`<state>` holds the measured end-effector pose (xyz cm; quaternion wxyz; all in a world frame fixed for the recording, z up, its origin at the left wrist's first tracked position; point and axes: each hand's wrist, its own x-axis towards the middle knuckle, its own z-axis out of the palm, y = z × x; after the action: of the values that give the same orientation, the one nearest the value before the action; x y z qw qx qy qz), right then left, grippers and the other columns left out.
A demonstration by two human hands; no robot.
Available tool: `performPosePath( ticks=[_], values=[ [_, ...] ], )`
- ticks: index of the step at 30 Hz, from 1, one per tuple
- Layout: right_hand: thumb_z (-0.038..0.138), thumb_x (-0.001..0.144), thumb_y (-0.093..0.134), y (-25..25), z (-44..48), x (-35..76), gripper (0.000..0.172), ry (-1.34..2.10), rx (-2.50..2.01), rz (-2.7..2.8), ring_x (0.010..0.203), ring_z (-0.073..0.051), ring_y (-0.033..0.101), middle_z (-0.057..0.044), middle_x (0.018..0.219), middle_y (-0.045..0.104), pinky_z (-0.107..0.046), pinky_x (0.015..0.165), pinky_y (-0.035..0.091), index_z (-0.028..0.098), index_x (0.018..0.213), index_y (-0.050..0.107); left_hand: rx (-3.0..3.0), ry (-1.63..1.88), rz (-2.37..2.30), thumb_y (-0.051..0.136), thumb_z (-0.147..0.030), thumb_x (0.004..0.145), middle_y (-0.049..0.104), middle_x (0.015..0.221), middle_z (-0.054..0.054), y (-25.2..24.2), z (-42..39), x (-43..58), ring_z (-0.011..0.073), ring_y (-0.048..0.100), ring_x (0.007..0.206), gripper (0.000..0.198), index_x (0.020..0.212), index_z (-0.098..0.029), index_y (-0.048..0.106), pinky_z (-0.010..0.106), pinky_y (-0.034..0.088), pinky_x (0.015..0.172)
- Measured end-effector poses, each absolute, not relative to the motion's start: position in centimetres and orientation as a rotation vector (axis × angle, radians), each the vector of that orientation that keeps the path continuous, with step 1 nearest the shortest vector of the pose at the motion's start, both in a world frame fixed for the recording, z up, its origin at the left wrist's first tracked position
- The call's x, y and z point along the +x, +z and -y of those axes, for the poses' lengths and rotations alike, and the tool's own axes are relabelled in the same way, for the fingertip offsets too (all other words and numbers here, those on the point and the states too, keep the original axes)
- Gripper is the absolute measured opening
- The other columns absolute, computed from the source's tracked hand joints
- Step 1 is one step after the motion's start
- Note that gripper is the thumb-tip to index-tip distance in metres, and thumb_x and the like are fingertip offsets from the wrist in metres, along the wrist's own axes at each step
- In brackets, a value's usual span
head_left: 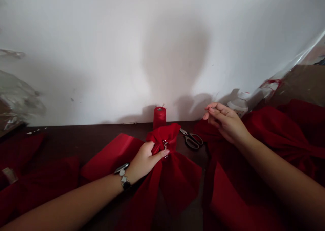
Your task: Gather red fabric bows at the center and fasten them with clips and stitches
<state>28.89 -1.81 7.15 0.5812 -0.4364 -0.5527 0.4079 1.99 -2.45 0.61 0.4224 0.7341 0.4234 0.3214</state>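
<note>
My left hand (146,158) is closed round the gathered middle of a red fabric bow (180,177), with the thumb pressed by a small shiny metal clip (165,145) on the bow's centre. The bow's loops and tails spread over the dark table. Raised to the right, well apart from the bow, my right hand (225,121) has its thumb and fingertips pinched together. Whatever it may hold is too small to make out. Just behind the bow stands a spool of red thread (159,116), with thin pins or needles sticking up from its top.
Dark-handled scissors (191,139) lie right of the bow. More red fabric bows (276,133) are piled at the right, and another bow (50,177) lies at the left. A white bottle (240,104) stands by the white wall (106,55). A flat metal clip (129,123) lies at the wall's foot.
</note>
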Motion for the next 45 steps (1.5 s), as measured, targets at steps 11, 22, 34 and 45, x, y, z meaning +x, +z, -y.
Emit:
performPosePath(
  ticks=[11,22,34,45],
  values=[
    [0.040,0.079,0.063,6.1,0.9,29.8,0.023,0.645,-1.202,1.522,0.049,-0.009,0.040,0.003,0.057,0.049,-0.023,0.048,0.027,0.018,0.081,0.058,1.900,0.865,-1.018,0.053,-0.039,0.085,0.067,0.085,0.004,1.4,3.5,2.0,0.0196,0.062,0.082,0.024,0.082,-0.016,0.056,0.029,0.050,0.077],
    [0.037,0.080,0.060,6.0,1.3,29.4,0.019,0.522,-1.259,1.763,0.061,-0.015,0.055,-0.003,0.067,0.061,-0.026,0.058,0.041,0.018,0.076,0.061,1.894,0.884,-0.990,0.051,-0.038,0.086,0.068,0.090,0.006,1.2,3.9,1.9,0.0212,0.063,0.087,0.023,0.088,-0.016,0.057,0.034,0.050,0.082],
    [0.024,0.085,0.054,6.1,6.0,23.4,0.015,0.718,-1.183,1.896,0.055,-0.010,0.051,0.000,0.061,0.059,-0.021,0.053,0.038,0.017,0.075,0.062,1.927,0.911,-0.982,0.051,-0.037,0.086,0.068,0.091,0.007,1.1,4.4,1.9,0.0213,0.063,0.087,0.023,0.088,-0.015,0.058,0.034,0.049,0.083],
    [0.042,0.080,0.062,1.9,6.8,20.7,0.029,1.161,-0.943,1.379,0.043,-0.006,0.039,0.002,0.057,0.055,-0.018,0.041,0.032,0.017,0.066,0.058,2.049,0.814,-0.776,0.049,-0.030,0.087,0.067,0.104,0.007,0.9,4.7,2.5,0.0222,0.061,0.098,0.026,0.109,-0.018,0.057,0.035,0.047,0.091]
  ],
)
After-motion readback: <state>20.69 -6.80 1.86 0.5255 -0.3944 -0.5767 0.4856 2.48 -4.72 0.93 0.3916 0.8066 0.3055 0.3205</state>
